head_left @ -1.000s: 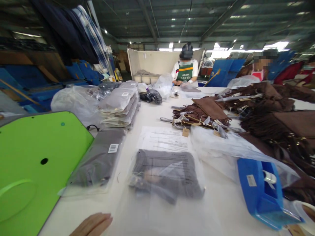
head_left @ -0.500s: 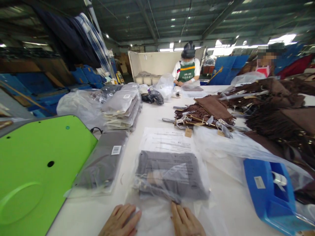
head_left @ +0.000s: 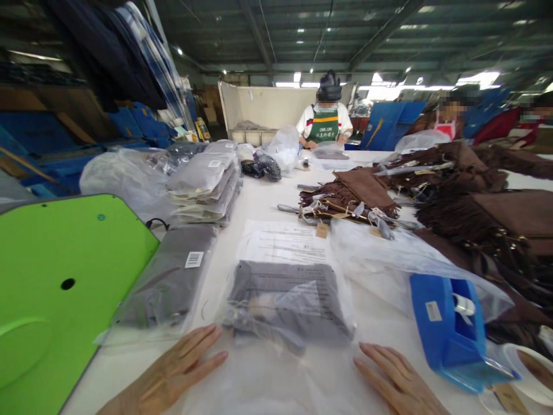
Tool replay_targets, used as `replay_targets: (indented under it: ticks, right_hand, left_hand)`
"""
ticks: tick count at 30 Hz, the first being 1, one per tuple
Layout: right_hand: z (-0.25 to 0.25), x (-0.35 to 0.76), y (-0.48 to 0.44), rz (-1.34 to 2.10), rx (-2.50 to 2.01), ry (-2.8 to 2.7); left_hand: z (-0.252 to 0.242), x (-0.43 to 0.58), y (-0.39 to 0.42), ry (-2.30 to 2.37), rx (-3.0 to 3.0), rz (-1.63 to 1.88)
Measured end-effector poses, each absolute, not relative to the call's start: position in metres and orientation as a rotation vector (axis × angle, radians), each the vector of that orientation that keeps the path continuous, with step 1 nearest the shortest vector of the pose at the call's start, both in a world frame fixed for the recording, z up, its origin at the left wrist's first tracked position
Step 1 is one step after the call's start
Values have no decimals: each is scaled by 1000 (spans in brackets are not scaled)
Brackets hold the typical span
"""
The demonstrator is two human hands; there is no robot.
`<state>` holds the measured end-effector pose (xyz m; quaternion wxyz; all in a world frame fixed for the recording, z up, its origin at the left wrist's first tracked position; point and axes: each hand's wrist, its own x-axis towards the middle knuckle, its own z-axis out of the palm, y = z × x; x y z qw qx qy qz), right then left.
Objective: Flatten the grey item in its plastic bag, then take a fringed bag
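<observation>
A grey folded item in a clear plastic bag (head_left: 285, 302) lies on the white table (head_left: 263, 202) right in front of me. My left hand (head_left: 177, 369) lies flat, fingers stretched out, on the bag's near left edge. My right hand (head_left: 397, 380) lies flat with fingers spread on the bag's near right edge. Neither hand grips anything. A printed paper sheet (head_left: 285, 242) lies just beyond the bag.
A bagged grey item with a barcode label (head_left: 173, 282) lies to the left beside a green board (head_left: 56, 288). A blue tape dispenser (head_left: 449, 325) sits at right. Brown fringed bags (head_left: 475, 207) are heaped at right, packed bags (head_left: 207, 184) stacked at left. People work at the far end.
Both hands have come into view and slid apart along the bag's near edge, the left going left and the right going right.
</observation>
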<state>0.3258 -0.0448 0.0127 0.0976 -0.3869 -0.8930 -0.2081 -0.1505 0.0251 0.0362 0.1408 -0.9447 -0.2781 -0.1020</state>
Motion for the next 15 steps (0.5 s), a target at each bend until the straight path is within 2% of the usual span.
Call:
replay_targets:
  ticks: [6, 9, 12, 15]
  right_hand:
    - [23, 311, -24, -562, -831, -2694]
    - [18, 306, -23, -169, -855, -2685]
    - [7, 297, -27, 370, -1277, -2296]
    - [-1, 290, -28, 631, -1570, -1960]
  left_hand:
    - [41, -138, 37, -480, -2903, -259]
    - [35, -137, 35, -695, -3025, -399]
    - [22, -137, 31, -1115, -3074, -710]
    - [10, -131, 30, -1447, -2977, -793]
